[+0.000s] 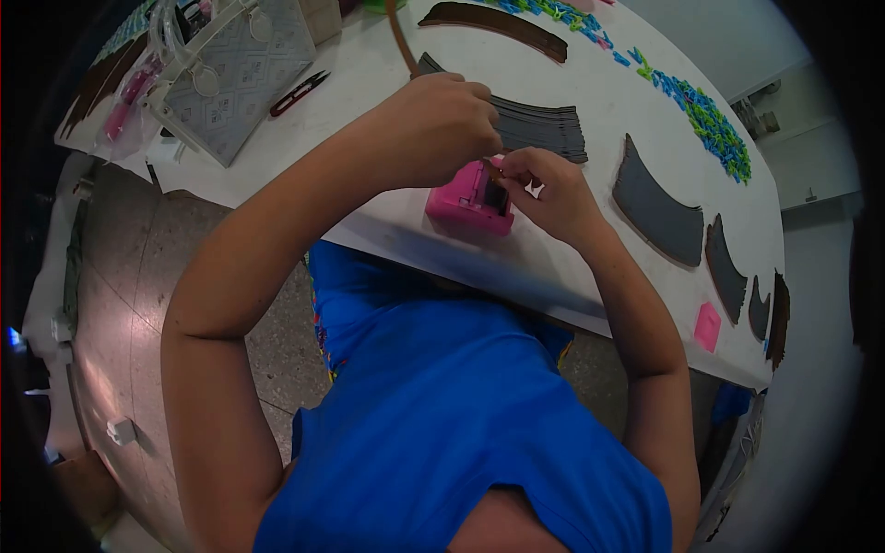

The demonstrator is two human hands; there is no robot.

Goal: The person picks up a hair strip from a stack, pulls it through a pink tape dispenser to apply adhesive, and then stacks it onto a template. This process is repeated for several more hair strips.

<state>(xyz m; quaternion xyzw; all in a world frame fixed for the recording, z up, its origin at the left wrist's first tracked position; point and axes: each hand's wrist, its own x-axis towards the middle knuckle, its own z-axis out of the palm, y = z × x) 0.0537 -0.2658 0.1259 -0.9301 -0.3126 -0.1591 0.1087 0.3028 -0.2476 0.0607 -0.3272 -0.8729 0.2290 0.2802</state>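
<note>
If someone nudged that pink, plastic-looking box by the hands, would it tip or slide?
The pink, plastic-looking box looks squat and broad, so on the white table it would probably slide before tipping. Its rounded shell seems stiff, holding its shape. Its smooth-looking surface might be a little slippery.

No legible lettering; possibly blurred print on the grey bag (244, 81).

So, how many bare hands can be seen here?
2: the left hand at the far side of the pink plastic box, the right hand at its right side.
</note>
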